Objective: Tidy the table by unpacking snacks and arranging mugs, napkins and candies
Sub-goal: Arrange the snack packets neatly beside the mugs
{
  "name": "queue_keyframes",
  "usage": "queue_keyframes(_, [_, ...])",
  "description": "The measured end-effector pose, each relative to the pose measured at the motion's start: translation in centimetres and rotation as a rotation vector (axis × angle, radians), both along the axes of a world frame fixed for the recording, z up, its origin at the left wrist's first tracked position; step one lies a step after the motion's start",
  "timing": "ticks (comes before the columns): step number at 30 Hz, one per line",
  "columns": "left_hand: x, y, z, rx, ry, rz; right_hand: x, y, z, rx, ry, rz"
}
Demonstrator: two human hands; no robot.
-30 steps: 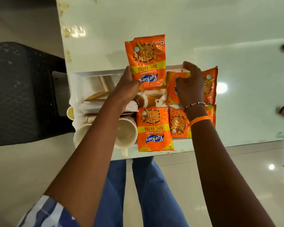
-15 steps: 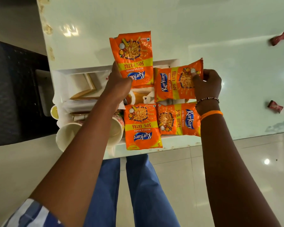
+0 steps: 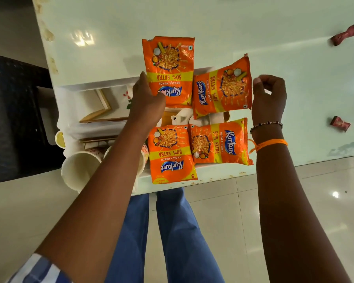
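Four orange Kurkure snack packets lie over a white tray point(image 3: 98, 83) at the table's near edge. My left hand point(image 3: 146, 101) grips the lower left corner of the far-left packet point(image 3: 169, 64), which reaches out over the tabletop. The far-right packet point(image 3: 223, 88) lies sideways across the tray's far rim. My right hand point(image 3: 269, 94) hovers just right of it, fingers loosely curled and holding nothing. Two more packets sit nearer me, one upright point(image 3: 171, 154) and one sideways point(image 3: 219, 142). White mugs point(image 3: 81, 170) lie on their sides in the tray under my left forearm, beside folded napkins point(image 3: 102, 127).
Two red wrapped candies rest on the pale table point(image 3: 233, 27) to the right, one far point(image 3: 344, 34) and one nearer point(image 3: 340, 123). A white spouted pot point(image 3: 182, 116) peeks out between the packets. A dark woven chair point(image 3: 10, 111) stands to the left.
My right hand lifted the far-right packet, laid it sideways across the tray's far rim and let go. My left hand has kept its hold on the far-left packet.
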State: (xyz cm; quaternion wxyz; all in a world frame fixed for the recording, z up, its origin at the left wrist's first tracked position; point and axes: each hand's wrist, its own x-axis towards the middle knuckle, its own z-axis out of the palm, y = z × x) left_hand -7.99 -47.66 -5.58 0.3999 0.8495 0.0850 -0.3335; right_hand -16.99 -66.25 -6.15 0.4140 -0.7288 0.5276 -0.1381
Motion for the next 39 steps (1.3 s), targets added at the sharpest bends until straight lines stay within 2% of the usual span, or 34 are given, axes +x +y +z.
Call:
queue_keyframes(3, [-2.3,0.3,0.7,-0.029,-0.224,-0.059,-3.2,0.8,-0.1,0.02,0.051,-0.03])
queue_keyframes(5, [-4.8,0.5,0.9,-0.081,-0.27,-0.144,-5.4,1.6,-0.5,0.069,0.112,-0.034])
queue_keyframes(8, [-8.7,1.3,0.1,-0.08,-0.187,-0.315,-7.7,3.0,-1.2,0.191,0.2,-0.02])
queue_keyframes(10, [-10.6,2.1,-1.0,0.046,-0.129,-0.489,-8.4,3.7,-1.6,0.273,0.238,-0.012])
queue_keyframes(12, [-12.0,2.9,-2.1,0.185,-0.112,-0.683,-8.5,4.0,-1.8,0.275,0.271,0.014])
queue_keyframes(15, [-13.3,3.4,-3.0,0.258,-0.095,-0.805,-8.3,3.9,-1.7,0.233,0.257,0.012])
queue_keyframes(22, [-13.8,2.1,-3.4,0.212,-0.09,-0.836,-8.1,2.5,-0.6,0.081,0.214,0.062])
queue_keyframes(28, [-14.5,1.2,-3.3,0.198,-0.092,-0.847,-7.7,2.2,-0.6,0.024,0.258,0.168])
queue_keyframes(33, [-14.4,1.6,-3.2,0.172,-0.093,-0.844,-8.7,3.5,-0.1,-0.078,0.208,0.085])
queue_keyframes(36, [-14.2,2.2,-3.0,0.141,-0.198,-0.735,-9.9,5.4,0.3,-0.238,0.181,0.064])
queue_keyframes(39, [-14.3,3.5,-2.0,0.003,-0.367,-0.536,-11.1,8.5,0.3,-0.305,0.133,0.13])
